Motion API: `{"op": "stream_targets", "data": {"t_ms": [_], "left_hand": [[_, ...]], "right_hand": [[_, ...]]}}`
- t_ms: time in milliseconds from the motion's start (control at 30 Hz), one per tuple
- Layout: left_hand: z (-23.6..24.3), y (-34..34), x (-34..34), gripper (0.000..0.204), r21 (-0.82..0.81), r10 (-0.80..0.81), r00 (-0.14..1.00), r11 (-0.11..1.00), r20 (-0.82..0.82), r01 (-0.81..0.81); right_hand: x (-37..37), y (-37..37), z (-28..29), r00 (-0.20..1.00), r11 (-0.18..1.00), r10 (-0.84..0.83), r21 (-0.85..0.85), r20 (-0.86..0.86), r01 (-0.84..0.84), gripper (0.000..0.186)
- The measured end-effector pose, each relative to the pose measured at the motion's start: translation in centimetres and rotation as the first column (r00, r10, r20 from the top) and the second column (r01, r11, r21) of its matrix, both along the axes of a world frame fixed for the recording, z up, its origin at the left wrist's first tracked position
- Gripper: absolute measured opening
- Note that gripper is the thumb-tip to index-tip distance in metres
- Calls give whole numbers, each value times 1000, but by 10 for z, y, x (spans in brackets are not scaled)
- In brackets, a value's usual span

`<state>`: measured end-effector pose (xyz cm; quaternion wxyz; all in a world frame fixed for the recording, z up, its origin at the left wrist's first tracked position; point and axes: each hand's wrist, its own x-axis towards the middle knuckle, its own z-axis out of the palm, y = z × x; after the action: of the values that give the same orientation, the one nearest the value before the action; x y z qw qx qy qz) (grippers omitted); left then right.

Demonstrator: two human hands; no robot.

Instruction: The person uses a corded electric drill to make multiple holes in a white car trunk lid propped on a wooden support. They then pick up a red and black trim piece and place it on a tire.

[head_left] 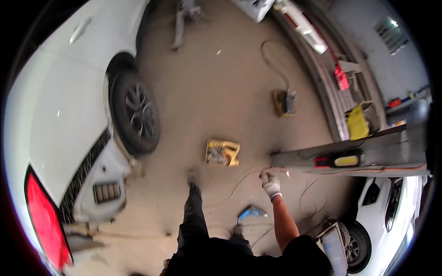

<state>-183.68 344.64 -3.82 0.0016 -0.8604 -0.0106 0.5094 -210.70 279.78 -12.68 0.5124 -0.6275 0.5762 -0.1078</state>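
Observation:
My right hand [270,185], in a white work glove with darkened fingertips, hangs over the floor with its fingers curled in. Whatever it might hold is hidden and blurred. Below it in the picture, a blue power tool [252,212] lies on the floor near my foot. A thin hose [239,185] runs along the ground past that hand. Only a sliver of my left hand [166,263] shows at the lower edge beside my body; its fingers are hidden. Ahead of my feet stands a cut-open yellow container [223,152] with small metal parts inside.
On the left is a white car [69,110] with its rear corner bare of bumper. A grey post [350,158] with a work light [346,161] juts in from the right. Beyond are a small box-shaped device [285,103], a yellow bag [358,122] and another white car [391,216].

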Motion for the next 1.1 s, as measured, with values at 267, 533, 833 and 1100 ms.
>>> {"op": "stream_targets", "data": {"t_ms": [267,533,833,1100], "left_hand": [[-32,-386,304,23,-580,330,944,768,-4,-271],[-10,-644,412,20,-626,232,966,739,-113,-250],[-49,-858,424,5,-335,422,849,787,-318,-517],[-12,-1132,388,27,-634,-144,988,759,61,150]], "right_hand": [[56,-33,19,891,906,-33,363,-453,219,54],[96,-47,-21,870,674,57,661,-490,329,51],[130,-545,-76,781,836,442,518,-441,-181,53],[284,-999,196,953,977,-42,-212,-301,-24,50]]}}
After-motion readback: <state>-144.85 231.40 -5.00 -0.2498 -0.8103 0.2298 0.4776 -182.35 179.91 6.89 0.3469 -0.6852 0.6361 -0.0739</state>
